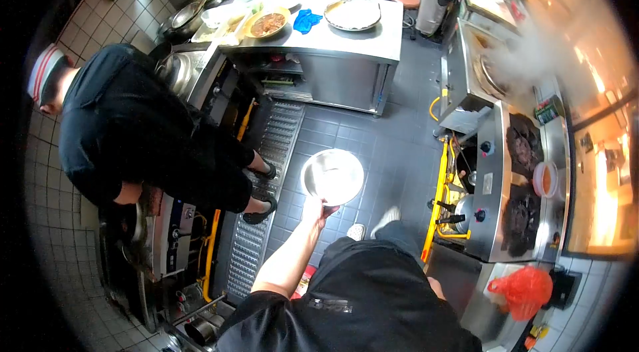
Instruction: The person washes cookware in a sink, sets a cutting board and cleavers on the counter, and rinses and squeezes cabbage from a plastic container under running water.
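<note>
My left arm reaches forward over the floor, and my left hand (321, 211) grips the near rim of a round steel bowl (332, 177). Glare brightens the inside of the bowl, so I cannot make out whether anything lies in it. Beneath the bowl are grey floor tiles (393, 162). Only a small patch of my right hand (436, 287) shows beside my dark clothing, low on the right. Its fingers are hidden, and I see nothing in it.
A co-worker (143, 132) bends over the stoves on the left, beside a floor drain grate (263, 202). Ahead stands a steel counter (343, 79) with dishes. Gas burners (522, 219) and a yellow pipe (436, 202) line the right. Steam rises from a steamer (491, 75).
</note>
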A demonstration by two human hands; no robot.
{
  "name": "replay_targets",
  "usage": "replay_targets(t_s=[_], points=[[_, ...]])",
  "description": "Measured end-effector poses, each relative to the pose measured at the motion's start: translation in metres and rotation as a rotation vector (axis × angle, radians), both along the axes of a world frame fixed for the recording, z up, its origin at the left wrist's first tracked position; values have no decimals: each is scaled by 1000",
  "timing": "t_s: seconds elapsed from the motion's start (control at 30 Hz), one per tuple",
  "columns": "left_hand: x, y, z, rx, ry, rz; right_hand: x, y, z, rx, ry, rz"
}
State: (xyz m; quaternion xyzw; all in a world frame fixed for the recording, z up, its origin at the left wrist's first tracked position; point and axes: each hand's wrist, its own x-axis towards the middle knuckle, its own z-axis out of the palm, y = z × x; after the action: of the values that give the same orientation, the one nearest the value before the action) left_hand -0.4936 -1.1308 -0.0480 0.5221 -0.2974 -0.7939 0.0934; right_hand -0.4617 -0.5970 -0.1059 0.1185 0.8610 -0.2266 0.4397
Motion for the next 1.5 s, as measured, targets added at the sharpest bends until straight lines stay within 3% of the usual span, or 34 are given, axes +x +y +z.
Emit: replay_targets(t_s=[0.07, 0.2, 0.27, 0.33, 0.43, 0.53, 0.57, 0.6, 0.7, 0.77, 0.83, 0.97, 1.1, 1.17, 1.2, 1.23, 1.27, 1.33, 1.5], points=[[-19, -9, -1, 28, 27, 52, -40, -19, -3, -20, -12, -88], [-61, -33, -7, 43, 91, 153, -156, -52, -28, -39, 84, 83], [-88, -46, 5, -9, 108, 211, -211, -33, -119, -182, 160, 45], [-115, -63, 6, -29, 112, 213, -280, -84, -83, -129, 256, 189], [-166, -84, 26, -41, 140, 227, -384, -109, -123, -149, 30, 187], [-228, -101, 62, -34, 196, 294, -488, -140, -144, -179, 90, 120], [-249, -109, 69, -47, 229, 314, -524, -163, -117, -191, 6, 61], [-265, -117, 74, -60, 258, 339, -560, -160, -152, -246, 149, 158], [-309, -144, 47, -139, 353, 210, -628, -213, -93, -382, 86, -56], [-358, -160, 110, -106, 293, 207, -665, -241, -68, -488, 10, -159], [-396, -186, 97, -23, 343, 160, -686, -261, -54, -472, 34, -145], [-483, -253, 120, -41, 381, 179, -700, -286, -46, -413, 48, -188], [-573, -365, 150, -98, 417, 232, -685, -266, -95, -366, 146, -153], [-618, -449, 141, -243, 497, 181, -664, -288, -69, -299, 86, -249], [-643, -502, 120, -187, 484, 149, -650, -301, -58, -227, 198, -142], [-670, -540, 135, -215, 530, 292, -642, -283, -87, -80, 343, 65], [-696, -587, 135, -254, 583, 336, -629, -328, -34, -80, 128, -276], [-731, -681, 150, -254, 529, 330, -620, -367, -12, -4, 120, -292], [-809, -918, 111, -449, 376, 372, -647, -462, 30, 106, 73, -323]])
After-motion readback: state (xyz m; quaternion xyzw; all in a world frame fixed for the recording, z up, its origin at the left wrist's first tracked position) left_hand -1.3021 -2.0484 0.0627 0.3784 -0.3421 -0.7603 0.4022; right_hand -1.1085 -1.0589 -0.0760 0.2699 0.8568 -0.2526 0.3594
